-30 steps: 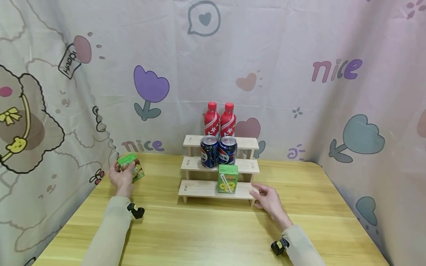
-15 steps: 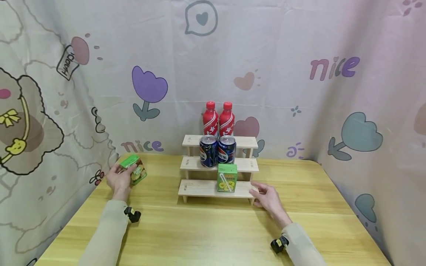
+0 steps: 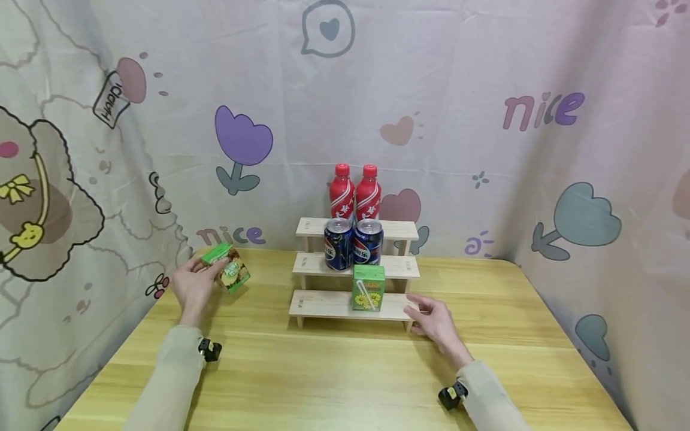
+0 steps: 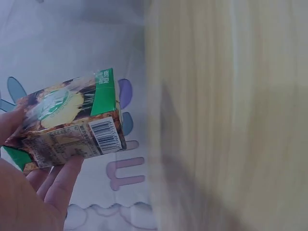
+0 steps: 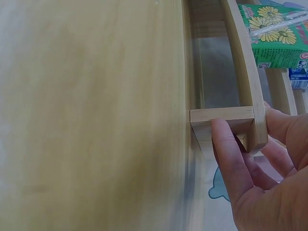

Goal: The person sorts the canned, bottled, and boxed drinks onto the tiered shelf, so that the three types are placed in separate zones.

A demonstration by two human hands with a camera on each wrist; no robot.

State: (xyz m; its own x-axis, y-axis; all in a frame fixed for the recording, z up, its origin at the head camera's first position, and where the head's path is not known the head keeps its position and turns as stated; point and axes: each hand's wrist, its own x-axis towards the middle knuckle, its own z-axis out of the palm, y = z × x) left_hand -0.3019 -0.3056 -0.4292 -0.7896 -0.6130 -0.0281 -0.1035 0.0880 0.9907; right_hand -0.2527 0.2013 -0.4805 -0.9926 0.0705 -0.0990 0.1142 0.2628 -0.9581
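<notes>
My left hand (image 3: 194,286) grips a drink carton (image 3: 232,272) with a green top and a brown picture side. The carton tilts to the right; in the left wrist view the carton (image 4: 72,120) hangs apart from the tabletop. My right hand (image 3: 438,326) holds the right end of the lowest step of a three-step wooden display rack (image 3: 323,306). In the right wrist view the thumb lies on the board (image 5: 257,115) and a finger presses the leg (image 5: 226,113). A green drink carton (image 3: 369,288) with yellow flowers and a straw stands on that step.
Two blue cola cans (image 3: 338,245) stand side by side on the middle step. Behind them, two red bottles (image 3: 342,193) are on the top step. Patterned curtains (image 3: 442,72) enclose the wooden table (image 3: 323,377) at the back and sides.
The carton in my left hand has shifted right and tilted further, with more of its picture side facing the head view. My right hand stays on the rack.
</notes>
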